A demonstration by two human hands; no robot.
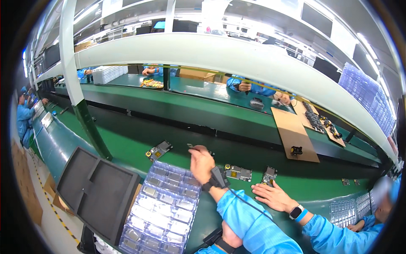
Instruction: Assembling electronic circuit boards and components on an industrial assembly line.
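Observation:
My right hand [202, 163], with a black strap at the wrist, reaches over the green belt. Its fingers pinch a small flat grey piece [190, 145]. Low in the view is my left hand [230, 238], also strapped in black; my right sleeve covers part of it and its fingers are hidden. Beside my right forearm lies a clear plastic tray [198, 192] with flat silvery parts in its pockets. A circuit board [159, 151] with a round yellow part lies left of my right hand. Another circuit board [238, 172] lies to its right.
A co-worker's hand [274, 196], wearing a watch, rests flat beside a circuit board [269, 175]. Left of the clear tray is a black tray [99, 186]. A green post [91, 127] stands behind it. Cardboard sheets [292, 135] lean at the far right.

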